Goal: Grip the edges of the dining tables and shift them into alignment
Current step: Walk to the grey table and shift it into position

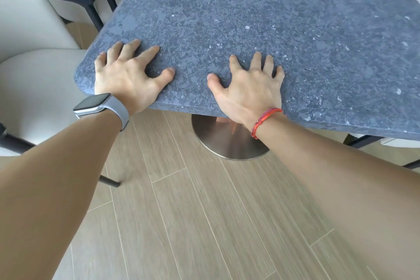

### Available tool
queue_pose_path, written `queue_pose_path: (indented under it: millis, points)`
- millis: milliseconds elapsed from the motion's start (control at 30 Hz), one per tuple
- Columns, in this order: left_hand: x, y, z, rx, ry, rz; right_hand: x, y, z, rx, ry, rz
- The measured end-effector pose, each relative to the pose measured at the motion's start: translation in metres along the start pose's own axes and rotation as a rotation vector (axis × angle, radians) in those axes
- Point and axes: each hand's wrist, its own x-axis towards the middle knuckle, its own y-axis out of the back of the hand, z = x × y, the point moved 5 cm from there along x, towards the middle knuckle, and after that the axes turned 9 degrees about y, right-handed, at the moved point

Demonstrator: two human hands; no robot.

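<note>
Head view looks down on both hands pressed flat on the near edge of a dark speckled counter (272,36). The left hand (127,75) lies spread and open near the rounded near-left corner, palm down, fingers fanned across the stone, the heel of the hand right at the rim; a grey watch (100,103) sits on that wrist. The right hand (250,88) is likewise open and splayed, a little further along the same edge, wrist crossing the rim, a red bracelet (264,121) around it. Neither hand curls under the slab so far as can be seen; they bear on the top rather than clasp it.

The counter stretches away ahead and to the right, its near edge running from lower right up to the left corner. Its round metal base (218,141) stands on the wood-plank floor (204,211) just under the right wrist. A pale chair (29,70) stands just beside the left corner, with more chairs along the far-left side, so room to the left looks tight. No second table is in view, so the direction of alignment cannot be judged.
</note>
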Motion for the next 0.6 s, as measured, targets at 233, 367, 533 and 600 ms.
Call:
queue_pose_path:
  millis: [233, 367, 533, 600]
  points:
    - [-0.0018, 0.0005, 0.0004, 0.007, 0.022, -0.02, -0.0003, -0.0009, 0.0007, 0.018, 0.004, 0.01]
    - [-0.0025, 0.0015, 0.0008, -0.002, 0.024, -0.015, -0.0011, -0.001, 0.0012, 0.02, 0.007, 0.015]
    - [-0.0008, 0.0009, 0.0, -0.007, 0.016, 0.011, 0.0, -0.0015, 0.0016, 0.022, 0.007, 0.017]
    - [-0.0005, 0.0004, -0.0003, -0.005, 0.007, 0.019, 0.0001, -0.0014, 0.0015, 0.022, 0.002, 0.021]
